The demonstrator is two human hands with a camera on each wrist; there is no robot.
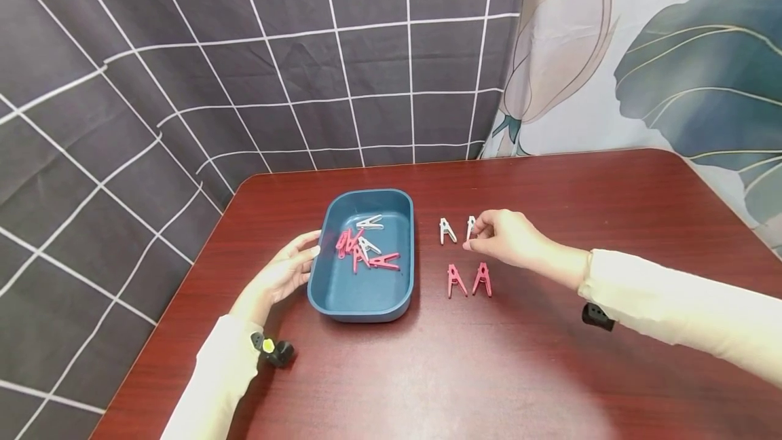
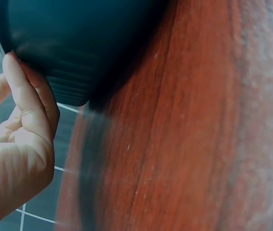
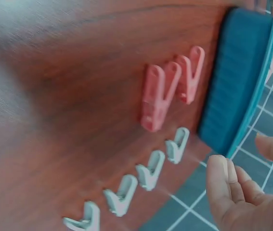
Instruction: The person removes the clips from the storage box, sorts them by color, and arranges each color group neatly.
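Left hand (image 1: pixel 282 273) on the blue bin (image 1: pixel 360 301), right hand (image 1: pixel 513 237) at the white clips (image 1: pixel 444 226).
I find the left hand partly cut off in its wrist view, fingers relaxed against the bin's left rim. The bin's long axis runs away from the person; its clip pile (image 1: pixel 356 244) overlaps. Rightward, two pink clips (image 1: pixel 482 270) point splayed legs nearward. The right hand hides some white clips overhead, thumb and fingertips apart; contact I cannot tell.
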